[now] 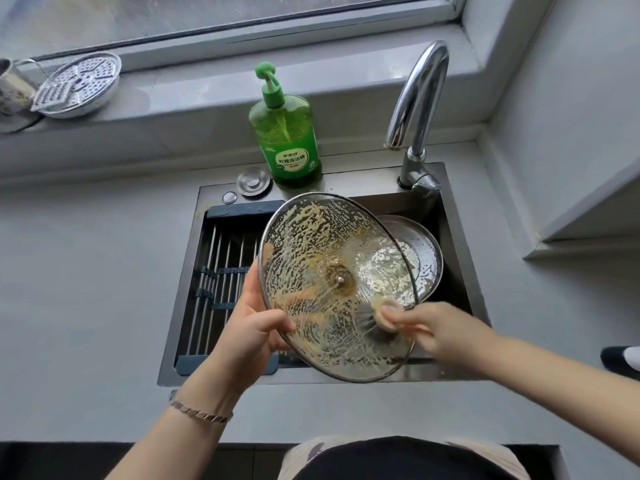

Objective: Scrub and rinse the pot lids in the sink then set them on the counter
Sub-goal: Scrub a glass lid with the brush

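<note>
A large glass pot lid with a metal rim is tilted above the sink, its underside smeared with yellowish foam. My left hand grips its left rim, thumb on the inner face. My right hand holds a round scrub brush whose dark bristles press against the lid's lower right part. A second, smaller metal lid lies in the sink behind the glass one, partly hidden by it.
A roll-up drying rack covers the sink's left half. A green dish-soap bottle and a chrome tap stand at the sink's back edge. A metal steamer plate rests on the windowsill at left. Grey counter surrounds the sink.
</note>
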Tool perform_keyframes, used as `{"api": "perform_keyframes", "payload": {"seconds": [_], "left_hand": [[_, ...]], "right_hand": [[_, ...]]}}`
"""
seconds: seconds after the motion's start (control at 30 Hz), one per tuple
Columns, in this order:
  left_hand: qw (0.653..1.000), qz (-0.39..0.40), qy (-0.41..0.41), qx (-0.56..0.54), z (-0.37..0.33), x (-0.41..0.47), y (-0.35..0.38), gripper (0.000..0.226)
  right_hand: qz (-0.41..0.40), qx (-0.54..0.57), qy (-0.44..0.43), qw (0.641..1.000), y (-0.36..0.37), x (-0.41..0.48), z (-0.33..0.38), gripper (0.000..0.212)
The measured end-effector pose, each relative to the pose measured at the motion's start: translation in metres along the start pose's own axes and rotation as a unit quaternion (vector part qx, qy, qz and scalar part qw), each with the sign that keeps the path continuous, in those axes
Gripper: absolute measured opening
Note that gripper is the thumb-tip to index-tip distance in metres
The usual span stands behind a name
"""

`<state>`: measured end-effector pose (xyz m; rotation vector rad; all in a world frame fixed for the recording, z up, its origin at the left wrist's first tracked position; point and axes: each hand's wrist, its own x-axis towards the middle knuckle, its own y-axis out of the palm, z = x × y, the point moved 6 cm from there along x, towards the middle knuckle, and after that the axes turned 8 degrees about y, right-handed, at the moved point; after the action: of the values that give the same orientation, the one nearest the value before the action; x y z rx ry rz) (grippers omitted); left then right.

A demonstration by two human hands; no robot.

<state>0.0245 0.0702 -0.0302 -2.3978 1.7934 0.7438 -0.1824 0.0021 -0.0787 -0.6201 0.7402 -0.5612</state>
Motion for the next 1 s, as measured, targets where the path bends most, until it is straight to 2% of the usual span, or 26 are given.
{"api": "perform_keyframes", "payload": {"seconds": [0.07, 0.13, 0.2, 0.27, 0.37, 0.5, 0.57, 0.63, 0.7, 0.77, 0.83, 0.93, 1.0], "left_hand": [[1.0, -0.002, 0.002, 0.007, 0.002, 0.002, 0.005, 0.093], [1.0, -0.013, 0.004, 0.005, 0.004, 0.003, 0.005, 0.09], [1.0, -0.017, 0.001, 0.007, 0.004, 0.003, 0.001, 0.091], [1.0, -0.013, -0.005, 0.011, 0.003, -0.001, -0.002, 0.092], [1.0, -0.002, -0.008, 0.018, 0.002, -0.001, 0.003, 0.096], [1.0, -0.018, -0.01, 0.011, 0.005, 0.006, -0.001, 0.097], [1.0, -0.013, -0.012, 0.01, 0.006, 0.004, -0.006, 0.097], [1.0, 0.006, -0.014, 0.011, 0.006, 0.002, -0.005, 0.097], [0.999, 0.026, -0.02, 0.021, 0.008, 0.004, -0.003, 0.097], [0.998, 0.033, -0.035, 0.03, 0.01, 0.009, -0.003, 0.093], [0.998, 0.038, -0.052, 0.012, 0.012, 0.014, -0.006, 0.084], [0.996, 0.047, -0.079, -0.022, 0.01, 0.027, -0.018, 0.073], [0.994, 0.062, -0.094, -0.012, 0.006, 0.037, -0.027, 0.082]], "right_hand": [[-0.018, 0.05, 0.016, 0.998, -0.002, 0.007, 0.001, 0.037], [0.001, 0.095, -0.047, 0.994, 0.006, -0.004, 0.033, 0.036], [0.026, 0.092, -0.098, 0.991, 0.015, -0.019, 0.046, 0.04], [0.032, 0.053, -0.063, 0.996, 0.01, -0.015, 0.02, 0.042], [0.007, 0.06, 0.033, 0.998, 0.001, 0.001, -0.02, 0.036], [0.046, 0.116, -0.042, 0.991, 0.019, -0.015, 0.014, 0.037], [0.052, 0.079, -0.046, 0.994, 0.017, -0.019, 0.0, 0.049], [0.033, 0.027, 0.01, 0.999, 0.011, -0.007, -0.037, 0.049], [-0.026, 0.082, 0.092, 0.992, 0.0, 0.007, -0.072, 0.038], [-0.128, 0.23, 0.168, 0.95, -0.015, 0.012, -0.092, 0.038], [-0.188, 0.383, 0.248, 0.869, -0.019, 0.01, -0.102, 0.039], [-0.161, 0.52, 0.324, 0.774, -0.005, 0.007, -0.097, 0.029], [-0.064, 0.594, 0.342, 0.725, 0.011, 0.009, -0.084, 0.035]]}}
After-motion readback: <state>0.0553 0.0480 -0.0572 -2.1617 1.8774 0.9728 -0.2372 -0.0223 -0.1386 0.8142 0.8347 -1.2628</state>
